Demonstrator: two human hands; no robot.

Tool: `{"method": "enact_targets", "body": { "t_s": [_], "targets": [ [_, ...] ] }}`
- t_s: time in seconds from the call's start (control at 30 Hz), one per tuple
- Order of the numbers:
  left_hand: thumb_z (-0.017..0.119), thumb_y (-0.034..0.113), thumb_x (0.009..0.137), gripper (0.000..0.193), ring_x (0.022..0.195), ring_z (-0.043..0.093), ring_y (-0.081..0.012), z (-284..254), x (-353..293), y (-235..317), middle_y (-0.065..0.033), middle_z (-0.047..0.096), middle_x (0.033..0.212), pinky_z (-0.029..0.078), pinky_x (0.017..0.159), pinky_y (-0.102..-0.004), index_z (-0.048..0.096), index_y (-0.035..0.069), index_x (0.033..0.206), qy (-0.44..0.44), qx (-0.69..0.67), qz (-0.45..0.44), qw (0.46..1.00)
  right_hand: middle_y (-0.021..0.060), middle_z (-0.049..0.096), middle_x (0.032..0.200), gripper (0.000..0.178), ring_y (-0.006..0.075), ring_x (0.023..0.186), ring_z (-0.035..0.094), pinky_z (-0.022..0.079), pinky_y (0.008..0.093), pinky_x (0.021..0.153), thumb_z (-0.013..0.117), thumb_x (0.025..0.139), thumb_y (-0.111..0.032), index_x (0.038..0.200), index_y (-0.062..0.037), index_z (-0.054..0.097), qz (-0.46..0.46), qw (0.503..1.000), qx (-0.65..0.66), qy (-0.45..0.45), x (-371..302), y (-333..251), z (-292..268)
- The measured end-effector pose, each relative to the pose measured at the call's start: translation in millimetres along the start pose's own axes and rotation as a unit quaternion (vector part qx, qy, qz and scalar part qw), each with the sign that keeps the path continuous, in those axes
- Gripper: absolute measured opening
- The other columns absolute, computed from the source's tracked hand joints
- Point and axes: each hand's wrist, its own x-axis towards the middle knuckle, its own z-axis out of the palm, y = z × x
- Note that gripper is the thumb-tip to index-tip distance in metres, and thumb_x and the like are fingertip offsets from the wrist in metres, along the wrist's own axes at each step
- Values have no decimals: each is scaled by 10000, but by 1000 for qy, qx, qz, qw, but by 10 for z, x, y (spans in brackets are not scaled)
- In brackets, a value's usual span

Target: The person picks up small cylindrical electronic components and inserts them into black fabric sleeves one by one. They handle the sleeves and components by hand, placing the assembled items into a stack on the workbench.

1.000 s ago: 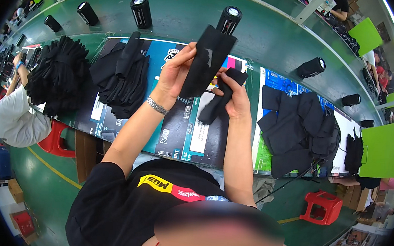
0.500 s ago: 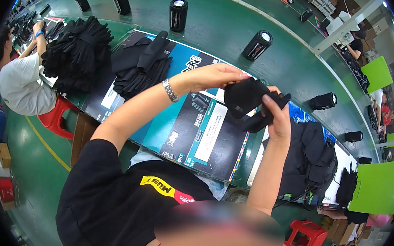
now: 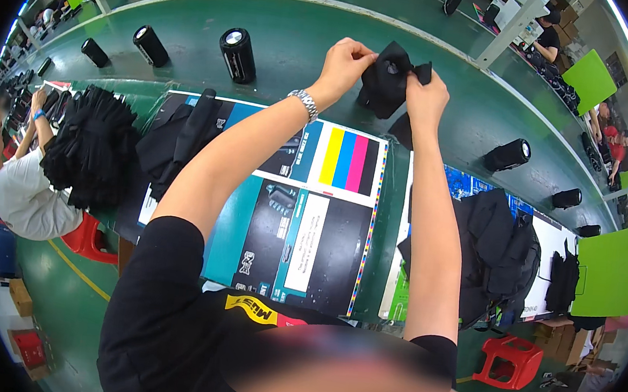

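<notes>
Between my two raised hands, over the green surface beyond the printed sheets, is a piece of black fabric [image 3: 385,90], maybe a cloth bag. My left hand [image 3: 344,70], below a metal watch [image 3: 304,104], pinches its left edge. The fingers of my right hand [image 3: 426,101] grip its right side, where a dark flap stands up. A faint round shape shows near the fabric's top; I cannot tell whether a speaker is inside or behind it. Nearest to the left stands an upright black cylindrical speaker [image 3: 238,56] with a pale round top.
Left of me lie a bundle of black fabric [image 3: 90,146] and a smaller black stack [image 3: 173,143]. Printed sheets [image 3: 253,213] cover the table. More black fabric [image 3: 496,249] is heaped at right. Other speakers [image 3: 508,155] stand along the green surface. A co-worker [image 3: 31,186] sits at far left.
Both hands have moved away from me with the black fabric, from above the printed sheets to the green surface where a speaker stood. My view has shifted too.
</notes>
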Motion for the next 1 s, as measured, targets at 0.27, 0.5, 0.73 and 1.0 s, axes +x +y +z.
{"method": "enact_targets", "body": {
  "t_s": [0.27,0.5,0.73,1.0],
  "targets": [
    [607,57,870,86,712,603,-132,385,455,-400,-54,616,822,521,615,-257,639,-18,895,-21,-173,-164,971,167,685,888,309,284,854,660,496,387,736,687,783,-210,914,65,637,233,953,191,-16,488,656,429],
    [603,141,883,139,735,604,-141,380,480,-670,-60,627,831,516,666,-285,633,9,909,-81,-206,-386,895,182,666,939,346,234,790,658,505,332,674,671,772,-169,954,122,633,379,879,251,-146,553,1039,471],
    [619,367,891,383,784,614,-146,457,777,-389,-52,641,831,501,723,-318,625,1,1004,-137,-107,-332,927,189,671,1048,485,345,989,641,489,406,840,662,691,-378,1024,-25,682,246,947,-110,-176,694,874,278],
    [582,177,885,179,793,634,-153,976,530,-568,-79,661,908,516,733,-288,628,12,938,-127,-294,-356,878,181,696,915,362,328,898,667,492,365,808,639,707,-308,929,-30,710,237,956,-68,-157,705,1269,189]
  ]
}}
